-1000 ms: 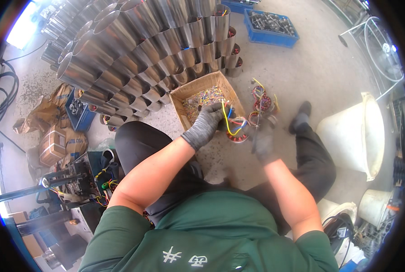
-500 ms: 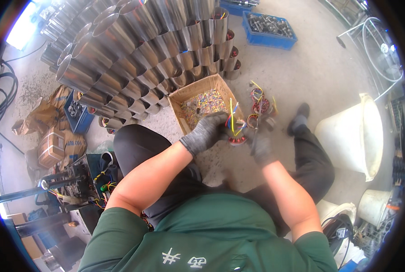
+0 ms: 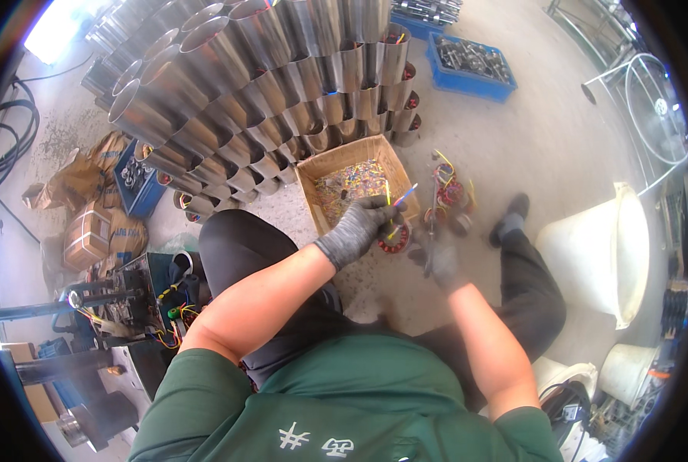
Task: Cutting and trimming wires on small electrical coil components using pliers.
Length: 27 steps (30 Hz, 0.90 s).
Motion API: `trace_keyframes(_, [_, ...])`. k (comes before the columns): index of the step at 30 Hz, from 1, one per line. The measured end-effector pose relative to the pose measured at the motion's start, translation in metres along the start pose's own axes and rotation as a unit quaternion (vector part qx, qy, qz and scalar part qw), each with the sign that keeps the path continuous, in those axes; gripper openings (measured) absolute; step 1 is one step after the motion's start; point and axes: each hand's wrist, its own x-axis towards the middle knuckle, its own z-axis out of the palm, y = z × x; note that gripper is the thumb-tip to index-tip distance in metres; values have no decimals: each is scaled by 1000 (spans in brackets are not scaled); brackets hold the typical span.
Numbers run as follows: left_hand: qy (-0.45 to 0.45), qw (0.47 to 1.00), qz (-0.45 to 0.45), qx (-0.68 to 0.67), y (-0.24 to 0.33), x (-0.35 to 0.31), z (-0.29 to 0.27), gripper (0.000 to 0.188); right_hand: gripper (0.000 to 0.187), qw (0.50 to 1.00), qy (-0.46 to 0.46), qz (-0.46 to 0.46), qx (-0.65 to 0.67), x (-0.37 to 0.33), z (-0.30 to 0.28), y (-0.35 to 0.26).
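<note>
My left hand (image 3: pixel 362 229), in a grey glove, is closed around a bundle of wires above the near edge of the cardboard box. Yellow and blue wire ends (image 3: pixel 402 198) stick up past its fingers. From these wires hangs a small ring-shaped motor stator (image 3: pixel 393 242) with red windings. Just to its right is my gloved right hand (image 3: pixel 441 258), apart from the stator and smeared by motion. A slim metal tool (image 3: pixel 432 219) points away from that hand, too blurred to name. Beyond it, several wound stators (image 3: pixel 450 192) lie on the floor.
The cardboard box (image 3: pixel 396 165) holds many short coloured wire pieces. Steel tubes (image 3: pixel 228 108) are stacked behind it. A blue crate (image 3: pixel 479 88) of metal parts sits far right, a white tub (image 3: pixel 590 242) on the right. Brown packages (image 3: pixel 90 235) and machinery (image 3: pixel 120 296) flank my left side.
My right hand has drawn back from the stator and wires. The left hand still grips the wires, now bunched closer together and pointing up to the right. The view has shifted slightly.
</note>
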Motion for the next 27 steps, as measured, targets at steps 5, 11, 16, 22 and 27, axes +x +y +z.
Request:
trace_keyframes(5, [46,996,-6,73,-2,-2,3,17,39,1000,-19,10,-9,-10,3,-5])
trace_keyframes(11, [81,992,-36,94,9,-7,-3,17,39,990,-137,-34,28,-9,-5,2])
trace_keyframes(16, [76,983,-56,159,8,-12,-13,19,38,974,-226,-2,-9,-1,-3,-2])
trace_keyframes(22, [92,975,-10,204,-8,-10,-29,16,29,965,-237,101,51,-2,15,-22])
trace_keyframes(27, [97,984,-62,133,5,-18,-35,32,19,981,-181,4,-66,-18,32,-28])
